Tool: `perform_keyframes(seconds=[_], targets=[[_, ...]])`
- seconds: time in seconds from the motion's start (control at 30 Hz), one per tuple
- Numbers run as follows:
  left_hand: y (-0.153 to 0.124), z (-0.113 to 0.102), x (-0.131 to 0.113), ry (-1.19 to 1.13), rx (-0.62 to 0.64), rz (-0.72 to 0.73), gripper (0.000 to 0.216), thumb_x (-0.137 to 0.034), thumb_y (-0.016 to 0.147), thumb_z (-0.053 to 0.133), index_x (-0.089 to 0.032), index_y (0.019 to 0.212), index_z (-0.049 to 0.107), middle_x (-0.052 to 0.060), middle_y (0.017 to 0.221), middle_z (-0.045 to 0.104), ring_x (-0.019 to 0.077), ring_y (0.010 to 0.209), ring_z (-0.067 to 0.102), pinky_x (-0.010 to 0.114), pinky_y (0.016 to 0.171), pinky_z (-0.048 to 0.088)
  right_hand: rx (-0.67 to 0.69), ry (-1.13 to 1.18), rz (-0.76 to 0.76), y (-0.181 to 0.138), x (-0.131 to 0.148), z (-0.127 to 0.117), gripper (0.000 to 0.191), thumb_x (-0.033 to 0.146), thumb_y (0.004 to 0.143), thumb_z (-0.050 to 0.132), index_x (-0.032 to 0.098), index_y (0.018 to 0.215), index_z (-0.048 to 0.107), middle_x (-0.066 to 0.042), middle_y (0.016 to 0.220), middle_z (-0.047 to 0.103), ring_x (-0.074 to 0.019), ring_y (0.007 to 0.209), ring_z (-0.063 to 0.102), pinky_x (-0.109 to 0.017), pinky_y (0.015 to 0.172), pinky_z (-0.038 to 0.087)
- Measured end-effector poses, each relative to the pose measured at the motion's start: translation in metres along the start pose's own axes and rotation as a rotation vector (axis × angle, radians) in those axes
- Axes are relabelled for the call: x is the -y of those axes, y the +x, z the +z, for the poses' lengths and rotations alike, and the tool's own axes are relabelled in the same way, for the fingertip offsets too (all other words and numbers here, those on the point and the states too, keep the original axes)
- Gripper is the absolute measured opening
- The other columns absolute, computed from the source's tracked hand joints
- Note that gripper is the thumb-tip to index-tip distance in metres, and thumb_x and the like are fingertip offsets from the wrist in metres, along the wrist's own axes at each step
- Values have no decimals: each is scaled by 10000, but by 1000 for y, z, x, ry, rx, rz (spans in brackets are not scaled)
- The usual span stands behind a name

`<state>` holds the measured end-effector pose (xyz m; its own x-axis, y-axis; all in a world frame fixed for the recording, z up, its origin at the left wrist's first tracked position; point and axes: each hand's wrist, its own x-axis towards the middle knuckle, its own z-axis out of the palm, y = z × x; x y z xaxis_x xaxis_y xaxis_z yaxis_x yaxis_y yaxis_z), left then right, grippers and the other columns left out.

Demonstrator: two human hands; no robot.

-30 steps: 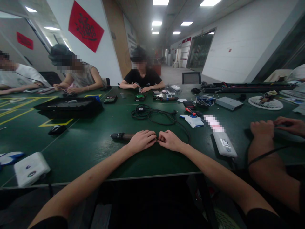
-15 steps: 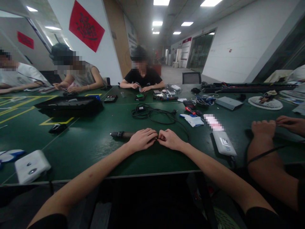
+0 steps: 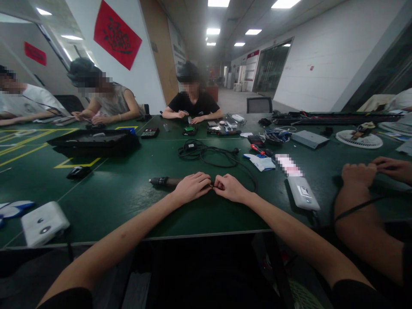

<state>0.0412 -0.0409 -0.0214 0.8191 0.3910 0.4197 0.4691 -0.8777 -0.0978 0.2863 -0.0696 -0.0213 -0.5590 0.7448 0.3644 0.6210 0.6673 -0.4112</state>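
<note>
My left hand (image 3: 192, 187) lies closed over a dark rod-shaped tool (image 3: 162, 181) that rests on the green table (image 3: 128, 189), its metal tip pointing left. My right hand (image 3: 229, 188) is closed right beside it, the fingertips pinching a small part at the tool's right end. What that part is I cannot make out. A black cable (image 3: 212, 157) coils on the table just beyond both hands and curves round towards my right hand.
A white device (image 3: 302, 193) lies to the right, another white box (image 3: 44, 223) at the near left edge. A neighbour's forearm and hands (image 3: 358, 180) rest at right. A black tray (image 3: 93, 143), a screwdriver (image 3: 257, 149) and small parts sit farther back, where three people work.
</note>
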Motion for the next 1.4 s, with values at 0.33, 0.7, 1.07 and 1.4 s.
perform_keyframes(seconds=[0.33,0.7,1.07,1.4], targets=[[0,-1,-1,3,11,3,236,-353,1035,519,-227,1212,612,86,1278,651,231,1218,600,383,985,545,10,13,-1,0,0,-1,106,195,920,693,207,914,587,49,713,608,-127,652,549,-292,855,412],[-1,0,0,10,35,23,236,-356,1044,510,-227,1219,602,84,1317,630,236,1205,604,386,982,533,13,9,-5,0,0,-1,103,200,926,689,206,938,587,50,722,609,-126,665,555,-290,849,398],[0,3,1,21,12,9,250,-396,1050,506,-219,1191,611,86,1291,638,233,1168,622,381,973,537,27,14,-2,1,0,-2,96,209,929,688,205,931,592,49,716,608,-123,648,545,-295,862,405],[-2,4,1,36,1,5,238,-383,1042,518,-219,1178,624,87,1315,634,237,1187,617,379,975,543,3,22,-8,0,-2,1,102,202,929,682,205,916,581,54,705,601,-119,639,544,-291,859,405]])
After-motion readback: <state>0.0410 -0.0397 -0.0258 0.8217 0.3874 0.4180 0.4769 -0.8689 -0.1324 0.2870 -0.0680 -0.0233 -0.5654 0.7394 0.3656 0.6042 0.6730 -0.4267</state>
